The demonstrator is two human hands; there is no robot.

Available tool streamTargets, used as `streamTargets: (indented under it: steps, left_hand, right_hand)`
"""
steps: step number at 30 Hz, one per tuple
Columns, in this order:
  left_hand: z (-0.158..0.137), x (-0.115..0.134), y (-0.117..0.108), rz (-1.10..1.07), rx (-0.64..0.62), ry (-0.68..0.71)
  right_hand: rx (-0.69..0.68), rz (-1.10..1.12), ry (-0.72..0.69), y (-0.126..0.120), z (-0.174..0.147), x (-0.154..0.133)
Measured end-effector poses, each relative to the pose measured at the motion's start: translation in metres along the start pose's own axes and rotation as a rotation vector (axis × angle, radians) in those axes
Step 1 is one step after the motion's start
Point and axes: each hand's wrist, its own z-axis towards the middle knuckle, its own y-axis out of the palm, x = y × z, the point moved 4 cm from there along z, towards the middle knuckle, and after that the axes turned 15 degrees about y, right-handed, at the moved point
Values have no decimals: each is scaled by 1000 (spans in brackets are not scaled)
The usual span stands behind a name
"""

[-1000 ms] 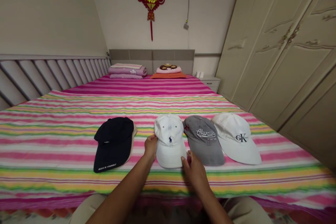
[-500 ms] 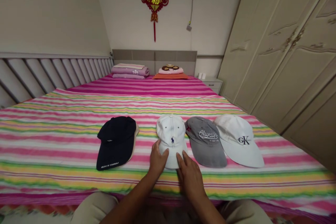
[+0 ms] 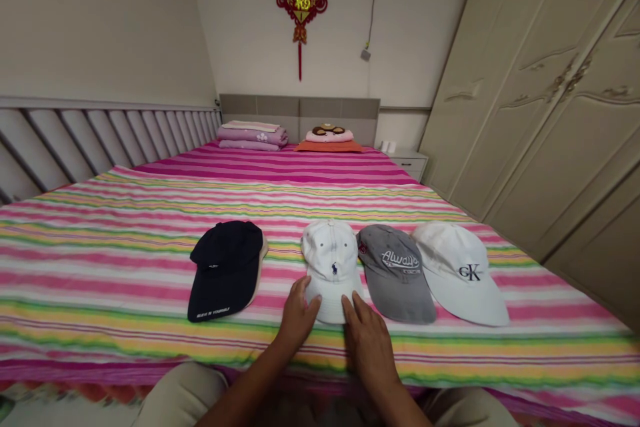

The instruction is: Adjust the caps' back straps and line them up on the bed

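Observation:
A white baseball cap (image 3: 331,250) with a small dark horse-rider logo lies on the striped bedspread, its brim toward me. My left hand (image 3: 299,313) is at the left edge of the brim, thumb and fingers spread apart. On the brim's right side rests my right hand (image 3: 369,340), its fingers loosely apart. Right of this cap, and touching or nearly touching it, lies a grey cap (image 3: 397,290) lettered "Always". A larger white cap (image 3: 460,280) with a "CK"-like mark sits beside the grey one. Off to the left, a black cap (image 3: 225,273) partly covers a beige one (image 3: 263,249).
Folded purple bedding (image 3: 253,137) and an orange-and-pink stack (image 3: 330,140) stand by the headboard (image 3: 340,113). A slatted rail (image 3: 100,140) runs along the left. At right are a wardrobe (image 3: 525,113) and a small nightstand (image 3: 410,163).
Both hands have slid slightly back toward me along the white cap's brim. The caps have stayed in place; the whole view has shifted a little.

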Motion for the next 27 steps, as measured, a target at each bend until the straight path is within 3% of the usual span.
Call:
streamTargets:
  steps: [3,6,9,12,15,17,23,27]
  left_hand:
    - [-17,-3,-16,-177,-14,-69]
    - [-38,-12,-38,-445,61,-294]
    - [-60,-23,-66,-645,255,-573]
    - [-74,-29,-96,-789,534,-732]
    - [-73,-32,-120,-906,763,-757]
    - [-67,-33,-130,-959,847,-736]
    - [-54,-40,-142,-1056,883,-773]
    - [-54,-46,-151,-1050,932,-703]
  right_hand:
    - [53,59,-23,-6,-6,-6]
    - [104,156,-128,-11,-19,-15]
    - [141,275,-262,-14,-36,-20]
    - [129,408,-408,-10,-52,-23]
    - [109,513,-496,-2,-62,-26]
    - [114,556,-493,2,-66,-29]
    - [85,622,-470,-3,-68,-36]
    - [76,610,-443,-14,-63,-36]
